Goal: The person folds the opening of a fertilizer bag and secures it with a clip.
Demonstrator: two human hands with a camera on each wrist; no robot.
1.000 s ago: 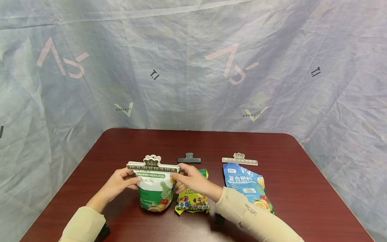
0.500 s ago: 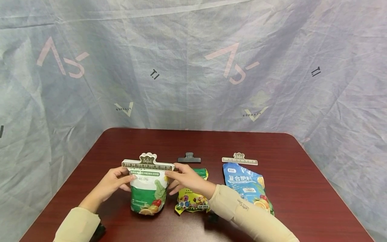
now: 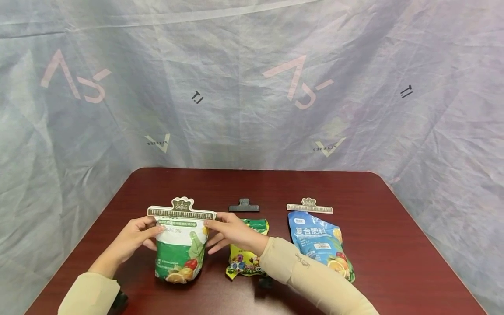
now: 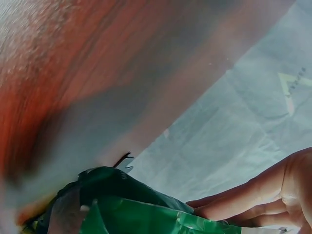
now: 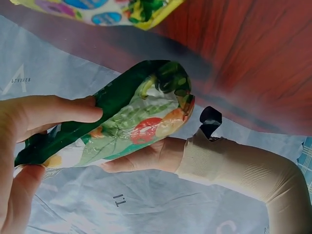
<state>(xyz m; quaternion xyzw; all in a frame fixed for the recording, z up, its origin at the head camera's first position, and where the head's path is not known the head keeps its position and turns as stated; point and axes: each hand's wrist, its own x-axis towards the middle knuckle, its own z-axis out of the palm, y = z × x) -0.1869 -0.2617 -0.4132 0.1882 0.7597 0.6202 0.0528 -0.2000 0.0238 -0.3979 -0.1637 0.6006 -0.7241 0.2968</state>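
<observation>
Holding a green-and-white bag (image 3: 177,251) upright toward the near left corner of the worktop (image 3: 378,249).
Clamped at both upper sides, just under its piano-key clip (image 3: 182,212), between thumb and fingers of left hand (image 3: 133,238) and right hand (image 3: 238,232), likely to keep the top level; impossible to tell if touching down. Flanked toward the right edge by yellow bag (image 3: 242,258), then blue bag (image 3: 316,238); backed toward the far edge by dark clip (image 3: 244,207) and pale clip (image 3: 309,207), apparently one per bag.
</observation>
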